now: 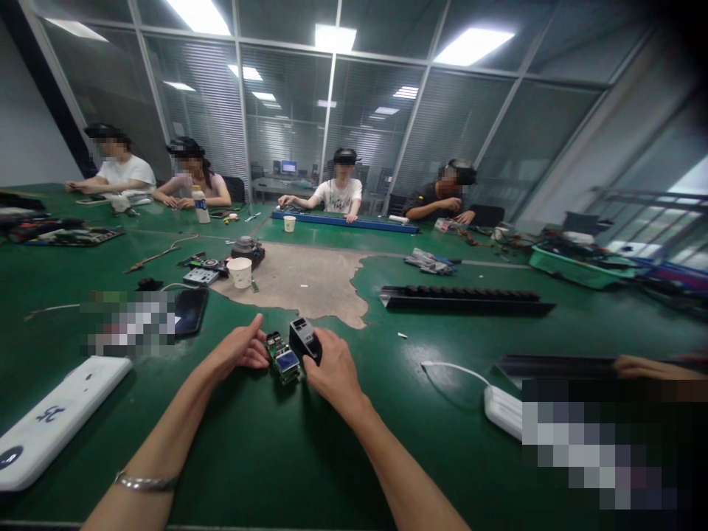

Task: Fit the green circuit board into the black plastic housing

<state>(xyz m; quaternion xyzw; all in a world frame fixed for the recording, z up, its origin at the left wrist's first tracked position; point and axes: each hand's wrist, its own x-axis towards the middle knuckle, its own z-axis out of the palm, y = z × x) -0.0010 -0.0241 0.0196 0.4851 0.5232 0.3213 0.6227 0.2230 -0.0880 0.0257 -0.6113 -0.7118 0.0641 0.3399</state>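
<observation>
Well left of the circuit board [277, 349], white case [66, 420]: flat on the green bench [232, 464]; best left there.
Phone [191, 311]: left of the board and farther off, lying on the bench.
Paper cup [240, 273]: beyond the board, slightly left; contents not visible, so loose parts are best kept away from it.
Left hand [243, 349]: just left of the board; thumb spread from loosely bent fingers, nothing pinched between. Contact with the board's edge cannot be told. Steadying by the edge, off the components, would serve best.
Circuit board: between both hands, display [287, 361] uppermost; no pressure should fall on that face.
Black housing [303, 335]: just right of the board, grey face showing; align before any contact.
Right hand [335, 365]: right of the board, grasping the housing; a light, even grip suits.
Black strip [467, 301]: well right of the board and beyond.
</observation>
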